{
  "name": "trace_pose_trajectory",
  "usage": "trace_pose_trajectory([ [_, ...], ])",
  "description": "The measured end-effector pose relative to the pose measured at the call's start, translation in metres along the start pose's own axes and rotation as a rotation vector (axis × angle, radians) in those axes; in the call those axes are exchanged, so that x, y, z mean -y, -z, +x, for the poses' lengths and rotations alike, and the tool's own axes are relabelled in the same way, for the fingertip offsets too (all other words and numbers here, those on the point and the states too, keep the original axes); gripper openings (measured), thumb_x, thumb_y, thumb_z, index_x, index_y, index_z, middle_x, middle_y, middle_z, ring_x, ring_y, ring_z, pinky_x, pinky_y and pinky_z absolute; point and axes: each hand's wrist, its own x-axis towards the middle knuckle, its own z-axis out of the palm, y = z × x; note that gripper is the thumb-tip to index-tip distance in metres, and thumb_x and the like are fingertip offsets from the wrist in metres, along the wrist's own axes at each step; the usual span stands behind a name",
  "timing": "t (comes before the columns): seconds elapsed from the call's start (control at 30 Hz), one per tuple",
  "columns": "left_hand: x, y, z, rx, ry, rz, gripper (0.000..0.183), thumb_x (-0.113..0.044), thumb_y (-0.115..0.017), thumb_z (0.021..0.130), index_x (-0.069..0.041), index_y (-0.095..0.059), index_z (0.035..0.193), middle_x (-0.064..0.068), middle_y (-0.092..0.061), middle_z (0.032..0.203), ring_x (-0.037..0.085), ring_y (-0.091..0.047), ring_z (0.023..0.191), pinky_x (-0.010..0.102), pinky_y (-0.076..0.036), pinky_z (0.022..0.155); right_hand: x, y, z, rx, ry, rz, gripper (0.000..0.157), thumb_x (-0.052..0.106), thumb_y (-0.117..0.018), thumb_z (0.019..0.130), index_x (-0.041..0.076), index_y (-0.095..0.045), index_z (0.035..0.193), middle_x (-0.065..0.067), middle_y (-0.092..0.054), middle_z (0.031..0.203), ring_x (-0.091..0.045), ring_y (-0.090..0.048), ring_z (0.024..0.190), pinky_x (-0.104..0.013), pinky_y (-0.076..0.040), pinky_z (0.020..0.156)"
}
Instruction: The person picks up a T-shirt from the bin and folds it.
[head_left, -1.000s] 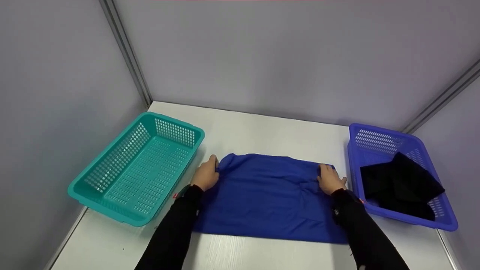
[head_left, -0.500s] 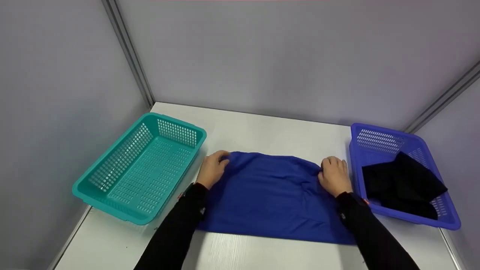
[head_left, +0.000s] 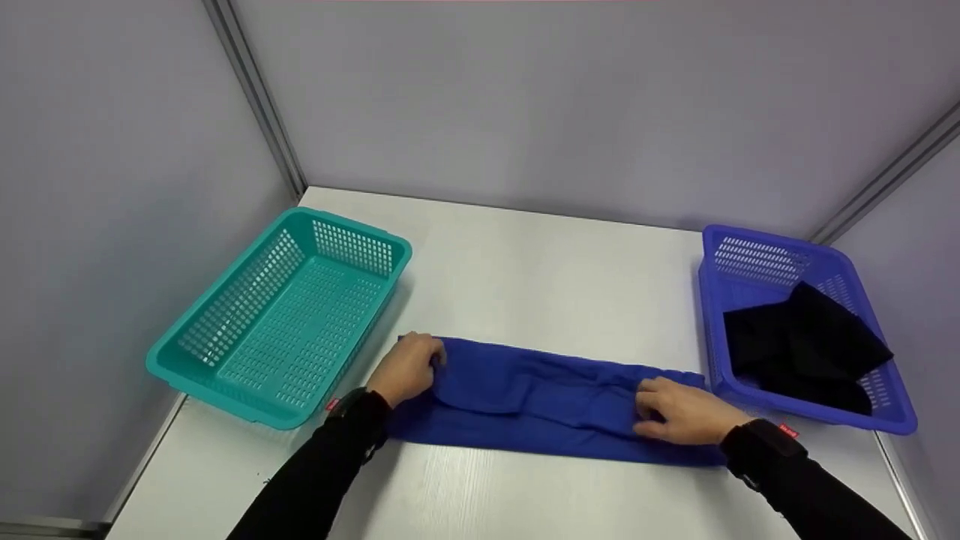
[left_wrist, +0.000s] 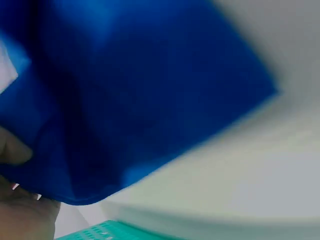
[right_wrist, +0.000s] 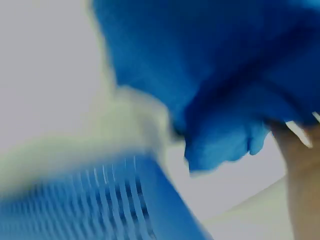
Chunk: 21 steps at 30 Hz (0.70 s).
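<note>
The worktop (head_left: 555, 277) is closed in by grey panels (head_left: 540, 97) along its far, left and right edges, with metal posts (head_left: 255, 97) set at the corners. Its left edge is overlapped by a teal basket (head_left: 304, 322) placed slantwise. The right edge is taken up by a violet-blue basket (head_left: 742, 292), in which a black cloth (head_left: 806, 352) is heaped, one corner of it draped over the right rim. The space for the work is bounded by these two baskets.

Between them, nearer the near edge than the far one, a blue cloth (head_left: 551, 405) is laid as a long strip, its right end brought close beside the violet-blue basket's near-left corner. The strip's left end is pinched by the left hand (head_left: 405, 369), the thumb pressed over the fabric. Near the right end, the fabric is gripped by the curled fingers of the right hand (head_left: 686, 411), although their tips are partly hidden.

Half a second ago, the cloth was spread deeper across the worktop; its far part has since been doubled toward the near edge, and both hands have been drawn nearer. The baskets have been left in place.
</note>
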Motion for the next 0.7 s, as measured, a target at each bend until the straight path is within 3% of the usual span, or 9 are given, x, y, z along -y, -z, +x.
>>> trace_pose_trajectory([
  [0.1, 0.007, -0.004, -0.007, 0.074, -0.017, 0.079, 0.017, 0.009, -0.065, 0.082, -0.006, -0.071, 0.087, 0.007, -0.065, 0.088, 0.030, -0.062, 0.089, 0.046, -0.053, 0.083, 0.003, -0.004, 0.012, -0.059, -0.159, 0.029, 0.010, 0.014, -0.071, 0.095, 0.010, -0.065, 0.102, -0.001, -0.063, 0.099, -0.020, -0.061, 0.091, -0.039, -0.053, 0.079],
  [0.2, 0.010, -0.006, -0.012, 0.106, -0.012, 0.119, 0.009, 0.001, -0.072, 0.087, -0.007, -0.068, 0.089, 0.007, -0.063, 0.089, 0.031, -0.061, 0.089, 0.048, -0.052, 0.082, 0.003, -0.013, 0.023, -0.103, -0.178, -0.014, 0.042, 0.002, -0.072, 0.091, 0.000, -0.061, 0.131, -0.017, -0.064, 0.121, -0.038, -0.061, 0.112, -0.055, -0.049, 0.096],
  [0.27, 0.010, -0.007, -0.013, 0.107, -0.002, 0.125, 0.010, -0.001, -0.074, 0.088, -0.008, -0.066, 0.088, 0.007, -0.062, 0.089, 0.031, -0.060, 0.090, 0.048, -0.052, 0.082, 0.003, -0.020, 0.027, -0.110, -0.132, -0.067, 0.056, -0.001, -0.076, 0.085, 0.000, -0.057, 0.138, -0.019, -0.061, 0.121, -0.041, -0.058, 0.111, -0.059, -0.045, 0.098],
  [0.4, 0.008, -0.007, -0.014, 0.120, 0.005, 0.112, 0.011, -0.001, -0.072, 0.092, -0.008, -0.063, 0.089, 0.008, -0.062, 0.090, 0.032, -0.061, 0.093, 0.048, -0.052, 0.083, 0.002, -0.034, 0.033, -0.252, -0.002, -0.168, 0.042, -0.004, -0.081, 0.078, 0.003, -0.066, 0.117, -0.012, -0.054, 0.098, -0.034, -0.054, 0.093, -0.053, -0.045, 0.090],
  [0.5, 0.005, -0.006, -0.014, 0.130, -0.008, 0.104, 0.010, -0.001, -0.070, 0.093, -0.007, -0.063, 0.090, 0.009, -0.063, 0.092, 0.033, -0.061, 0.095, 0.048, -0.052, 0.084, 0.003, -0.040, 0.035, -0.366, 0.088, -0.193, 0.029, -0.004, -0.081, 0.078, 0.007, -0.065, 0.099, -0.009, -0.053, 0.096, -0.031, -0.053, 0.091, -0.047, -0.047, 0.084],
  [0.6, 0.003, -0.006, -0.013, 0.142, -0.004, 0.097, 0.007, -0.002, -0.068, 0.094, -0.007, -0.062, 0.093, 0.009, -0.063, 0.093, 0.033, -0.062, 0.096, 0.049, -0.053, 0.084, 0.008, -0.040, 0.035, -0.384, 0.134, -0.160, 0.023, -0.002, -0.077, 0.083, 0.010, -0.062, 0.095, -0.006, -0.056, 0.100, -0.024, -0.056, 0.093, -0.040, -0.050, 0.080],
  [0.7, 0.002, -0.003, -0.012, 0.123, 0.018, 0.058, 0.007, -0.004, -0.064, 0.098, -0.007, -0.060, 0.095, 0.008, -0.064, 0.090, 0.030, -0.064, 0.091, 0.047, -0.053, 0.080, 0.016, -0.035, 0.032, -0.351, 0.067, -0.090, 0.020, 0.001, -0.072, 0.089, 0.012, -0.059, 0.101, 0.000, -0.062, 0.095, -0.014, -0.060, 0.084, -0.033, -0.053, 0.071],
])
